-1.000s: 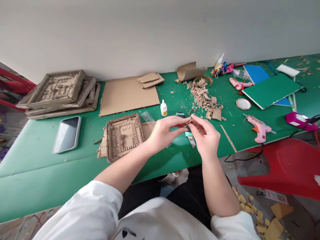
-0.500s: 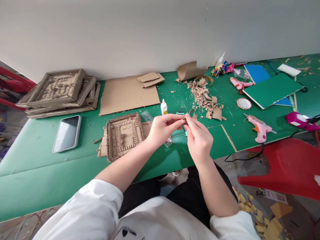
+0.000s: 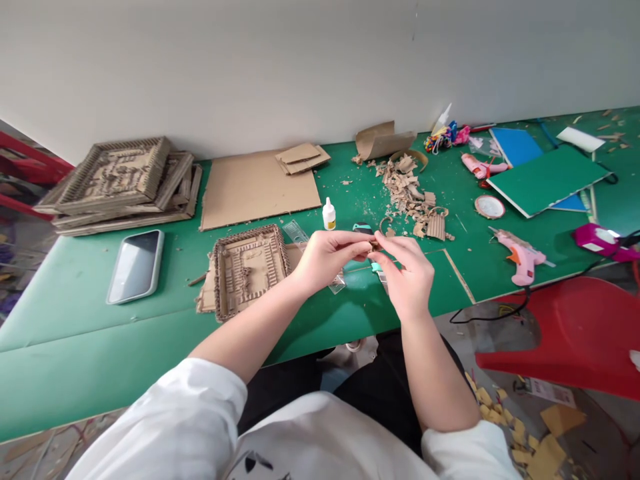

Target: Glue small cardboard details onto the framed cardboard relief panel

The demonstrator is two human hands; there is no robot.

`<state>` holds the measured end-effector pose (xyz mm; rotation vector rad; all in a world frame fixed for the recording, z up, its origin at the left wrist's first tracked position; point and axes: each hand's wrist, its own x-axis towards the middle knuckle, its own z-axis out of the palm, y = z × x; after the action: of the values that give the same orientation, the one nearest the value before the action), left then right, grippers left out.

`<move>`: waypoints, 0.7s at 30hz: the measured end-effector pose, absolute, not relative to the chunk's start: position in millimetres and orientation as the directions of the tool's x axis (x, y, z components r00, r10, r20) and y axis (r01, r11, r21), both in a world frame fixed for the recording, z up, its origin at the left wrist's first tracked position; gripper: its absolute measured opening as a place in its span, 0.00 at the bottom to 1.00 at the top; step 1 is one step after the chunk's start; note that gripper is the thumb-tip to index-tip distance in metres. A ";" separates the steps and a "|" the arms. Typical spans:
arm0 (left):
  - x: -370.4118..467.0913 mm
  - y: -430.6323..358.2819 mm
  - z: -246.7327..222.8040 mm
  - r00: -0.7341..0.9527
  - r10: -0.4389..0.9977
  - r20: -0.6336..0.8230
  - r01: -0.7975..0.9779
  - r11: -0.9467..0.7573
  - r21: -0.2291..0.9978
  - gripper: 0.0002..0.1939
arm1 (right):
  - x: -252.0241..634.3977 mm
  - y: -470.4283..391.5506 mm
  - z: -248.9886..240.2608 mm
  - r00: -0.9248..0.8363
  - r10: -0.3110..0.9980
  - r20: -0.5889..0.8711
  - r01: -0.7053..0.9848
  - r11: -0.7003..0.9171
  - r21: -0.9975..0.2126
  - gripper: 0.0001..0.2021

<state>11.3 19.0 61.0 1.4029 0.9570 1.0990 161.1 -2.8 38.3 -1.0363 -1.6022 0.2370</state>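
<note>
Cardboard piece (image 3: 374,247) between the fingers (image 3: 353,238)

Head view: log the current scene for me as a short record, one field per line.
Left hand: fingers pinching a small brown piece, mostly hidden
Right hand: fingers on the same piece
Beyond the hands: white bottle, upright; cardboard scraps
Left side: cardboard tray; phone, lying flat; stacked trays
Right side: pink glue gun, lying down
Unclear: the piece's full shape
</note>
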 end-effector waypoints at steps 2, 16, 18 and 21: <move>13.4 16.8 61.4 0.269 0.958 0.100 -0.028 -0.095 0.995 0.15 | 159.6 -2.5 38.0 0.054 0.650 0.758 0.555 0.611 -0.564 0.08; 7.3 17.0 66.9 0.416 0.909 0.008 -0.127 0.050 0.991 0.20 | 167.3 -3.8 45.5 -0.189 0.589 0.786 0.565 0.720 -0.403 0.18; 7.6 15.4 65.2 0.425 0.905 0.003 -0.134 0.060 0.989 0.25 | 167.0 -5.2 47.0 -0.188 0.615 0.766 0.543 0.715 -0.441 0.16; 7.8 13.7 64.6 0.439 0.898 0.026 -0.114 0.027 0.993 0.26 | 166.7 -6.8 48.5 -0.150 0.645 0.750 0.551 0.684 -0.478 0.10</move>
<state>7.8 13.7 64.6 1.3053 0.7879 0.9226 166.7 -6.8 48.5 -0.9475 -1.8160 0.1076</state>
